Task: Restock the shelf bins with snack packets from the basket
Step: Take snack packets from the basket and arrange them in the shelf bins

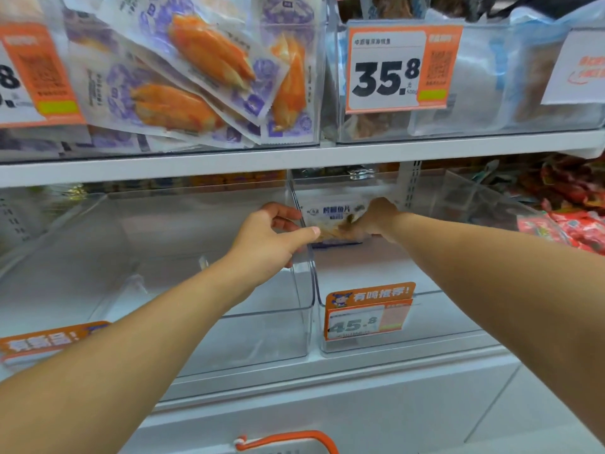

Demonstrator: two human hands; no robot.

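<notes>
A white snack packet (334,215) with blue print stands at the back of the clear bin (406,335) that carries the 45.8 price tag. My right hand (376,217) grips the packet's lower right edge inside that bin. My left hand (275,234) reaches over the divider wall between the two clear bins, its thumb touching the packet's lower left corner and its fingers curled near the wall. Only the orange handle of the basket (294,439) shows at the bottom edge.
The clear bin on the left (229,322) holds nothing visible. The shelf above carries bins of white-and-purple packets (203,73) and a bin with a 35.8 price tag (393,67). Red packets (569,224) pile at the right. A white shelf edge (294,162) runs overhead.
</notes>
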